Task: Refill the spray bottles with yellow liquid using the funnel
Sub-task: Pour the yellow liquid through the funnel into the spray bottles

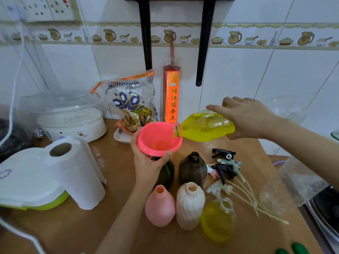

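Your left hand (146, 162) cups the pink funnel (159, 138) (seated on a dark bottle (167, 173)); your right hand (247, 119) grips the tilted refill bottle (205, 128).

Bright even indoor light, soft shadows, wide-angle bending and blur at edges

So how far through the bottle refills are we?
Done: only the clear bottle visibly holds yellow liquid. In hand: left hand steadies the pink funnel on the dark green bottle; right hand tips the supply bottle. Left: brown, pink, cream bottles; spray heads still off.
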